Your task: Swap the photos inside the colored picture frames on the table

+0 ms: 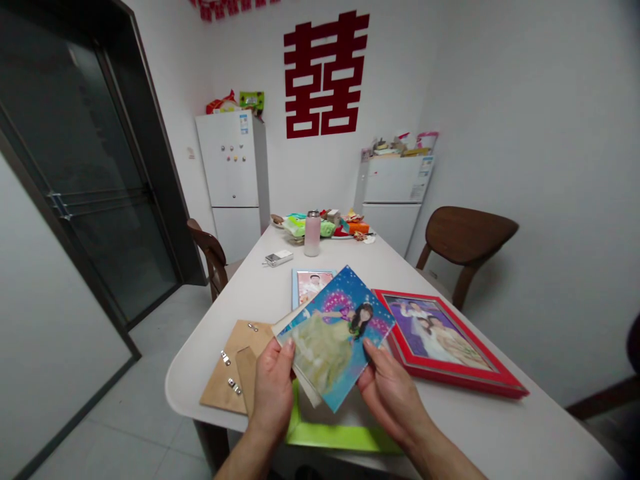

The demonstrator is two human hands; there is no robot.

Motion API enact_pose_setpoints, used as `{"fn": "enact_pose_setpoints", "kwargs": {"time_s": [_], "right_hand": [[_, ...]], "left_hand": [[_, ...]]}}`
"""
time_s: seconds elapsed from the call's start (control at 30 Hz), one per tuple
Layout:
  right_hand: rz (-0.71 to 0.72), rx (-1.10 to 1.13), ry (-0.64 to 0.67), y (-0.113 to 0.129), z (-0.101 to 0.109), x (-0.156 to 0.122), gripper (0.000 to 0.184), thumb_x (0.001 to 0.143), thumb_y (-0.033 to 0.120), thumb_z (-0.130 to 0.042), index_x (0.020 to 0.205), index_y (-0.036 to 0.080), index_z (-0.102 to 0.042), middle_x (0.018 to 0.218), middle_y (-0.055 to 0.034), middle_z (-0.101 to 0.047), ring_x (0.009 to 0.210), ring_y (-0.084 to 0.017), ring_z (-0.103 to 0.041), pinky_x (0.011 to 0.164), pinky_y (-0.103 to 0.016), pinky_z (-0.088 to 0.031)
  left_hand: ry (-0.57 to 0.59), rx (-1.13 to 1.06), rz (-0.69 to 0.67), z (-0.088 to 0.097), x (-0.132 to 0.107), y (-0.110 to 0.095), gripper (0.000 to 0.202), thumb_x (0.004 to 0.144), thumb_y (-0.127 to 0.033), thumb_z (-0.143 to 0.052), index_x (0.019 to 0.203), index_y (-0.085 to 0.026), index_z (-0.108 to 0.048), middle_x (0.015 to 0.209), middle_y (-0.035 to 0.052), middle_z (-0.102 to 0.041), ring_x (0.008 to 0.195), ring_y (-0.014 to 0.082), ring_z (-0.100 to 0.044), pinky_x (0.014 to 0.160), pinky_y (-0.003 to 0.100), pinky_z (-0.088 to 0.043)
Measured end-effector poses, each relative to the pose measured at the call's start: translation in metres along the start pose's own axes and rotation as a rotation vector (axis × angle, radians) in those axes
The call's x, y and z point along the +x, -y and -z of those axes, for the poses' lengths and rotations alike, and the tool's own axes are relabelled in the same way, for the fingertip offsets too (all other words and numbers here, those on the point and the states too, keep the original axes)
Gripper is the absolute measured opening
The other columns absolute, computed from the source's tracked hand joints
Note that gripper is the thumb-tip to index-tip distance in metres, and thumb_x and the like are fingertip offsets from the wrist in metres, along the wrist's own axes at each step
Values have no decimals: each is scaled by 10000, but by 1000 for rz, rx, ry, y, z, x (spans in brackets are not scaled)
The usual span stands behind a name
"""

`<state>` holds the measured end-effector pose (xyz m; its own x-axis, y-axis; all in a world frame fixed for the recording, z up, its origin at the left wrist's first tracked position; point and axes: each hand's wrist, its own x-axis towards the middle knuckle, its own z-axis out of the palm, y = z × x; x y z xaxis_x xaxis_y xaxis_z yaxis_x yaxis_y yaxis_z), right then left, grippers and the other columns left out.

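Note:
A glossy blue photo (340,337) of a figure in a pale green dress is held tilted in front of me. My left hand (273,383) pinches its left side, along with a pale sheet showing behind it. On the right edge, my right hand (387,390) grips the photo between thumb and fingers. Below lies a lime green frame (345,439), partly covered by the photo and hands. To the left is a brown backing board (223,373) with metal clips. A light blue frame (295,288) is half hidden behind the photo.
A large red picture frame (450,340) lies at the right of the white table (240,293). Farther back stand a pink bottle (312,235), a small silver device (279,258) and a heap of packets (330,223). Brown chairs (465,233) flank the table; two white fridges (230,160) stand behind.

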<state>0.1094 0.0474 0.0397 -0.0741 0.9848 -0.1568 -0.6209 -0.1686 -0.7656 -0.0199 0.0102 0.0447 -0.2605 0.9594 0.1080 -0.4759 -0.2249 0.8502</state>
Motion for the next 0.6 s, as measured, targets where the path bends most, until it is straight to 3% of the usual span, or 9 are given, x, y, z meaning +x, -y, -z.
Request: {"fn": "enact_pose_setpoints", "kwargs": {"time_s": [0.13, 0.3, 0.37, 0.5, 0.6], "right_hand": [[-14, -65, -17, 18, 10, 5, 339, 661, 234, -561, 996, 202, -515, 897, -27, -651, 824, -199, -604, 706, -312, -502], [-79, -246, 152, 31, 14, 4, 371, 669, 282, -568, 1028, 212, -507, 873, -35, -660, 756, -203, -620, 677, -337, -494], [-104, -265, 201, 29, 13, 4, 399, 668, 301, -573, 1048, 206, -496, 878, -45, -659, 749, -205, -622, 669, -336, -490], [-111, -292, 183, 19, 12, 7, 395, 683, 330, -562, 1047, 198, -485, 877, -48, -660, 739, -200, -623, 644, -309, -488], [-126, -310, 187, 14, 13, 8, 361, 693, 329, -550, 1021, 189, -491, 871, -47, -661, 733, -197, -624, 632, -299, -486]], "left_hand": [[119, 16, 174, 6, 0, -8, 362, 645, -313, -636, 956, -145, -559, 832, 44, -645, 744, 182, -596, 654, 268, -449], [244, 80, 360, 3, 5, -19, 370, 583, -334, -680, 879, -127, -594, 750, 54, -647, 643, 172, -605, 582, 248, -448], [256, 84, 349, -2, 5, -13, 366, 592, -342, -669, 878, -126, -593, 715, 51, -648, 641, 190, -607, 579, 269, -454], [130, 104, 234, -6, 3, 5, 399, 649, -400, -598, 946, -138, -548, 709, 40, -653, 647, 202, -609, 555, 275, -457], [125, 142, 229, -4, 3, 11, 421, 650, -424, -583, 950, -133, -540, 736, 46, -656, 670, 203, -611, 581, 280, -461]]}}
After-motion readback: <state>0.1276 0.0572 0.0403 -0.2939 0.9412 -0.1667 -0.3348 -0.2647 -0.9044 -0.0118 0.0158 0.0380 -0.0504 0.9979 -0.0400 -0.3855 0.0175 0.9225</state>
